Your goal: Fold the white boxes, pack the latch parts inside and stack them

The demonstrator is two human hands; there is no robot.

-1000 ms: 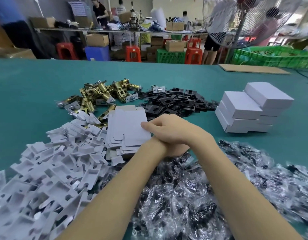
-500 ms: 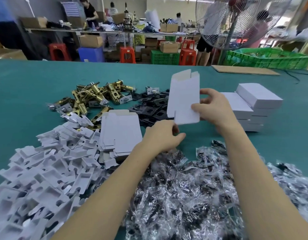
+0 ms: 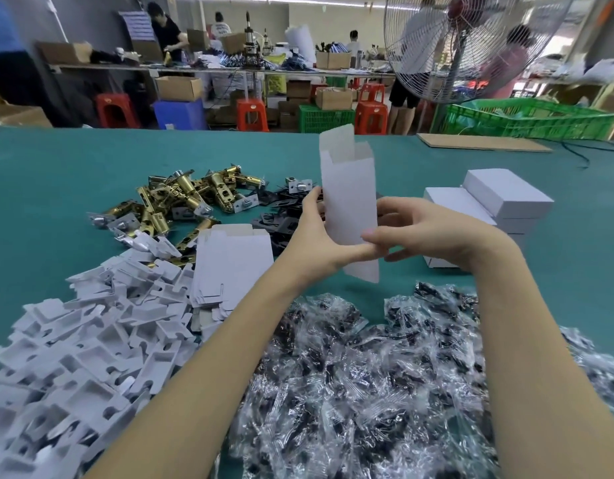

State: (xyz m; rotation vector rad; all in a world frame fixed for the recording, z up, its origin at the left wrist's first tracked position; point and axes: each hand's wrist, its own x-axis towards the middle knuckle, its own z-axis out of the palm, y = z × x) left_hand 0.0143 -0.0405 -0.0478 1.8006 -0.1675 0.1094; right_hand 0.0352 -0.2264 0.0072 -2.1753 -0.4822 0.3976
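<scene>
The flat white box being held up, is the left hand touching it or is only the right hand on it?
Touching. The head view shows the left hand against the white box's left edge, thumb across its lower front, while the right hand pinches the right edge.

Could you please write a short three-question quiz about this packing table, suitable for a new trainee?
1. True or false: both hands hold the flat white box upright above the table.
2. Where do the finished white boxes stand? A) to the right of the hands B) on the brass latches C) in the green crate
3. Fill in: the pile nearest the camera, under the right forearm, is small parts in clear plastic ____.

Key: 1 true; 2 A; 3 bags.
</scene>
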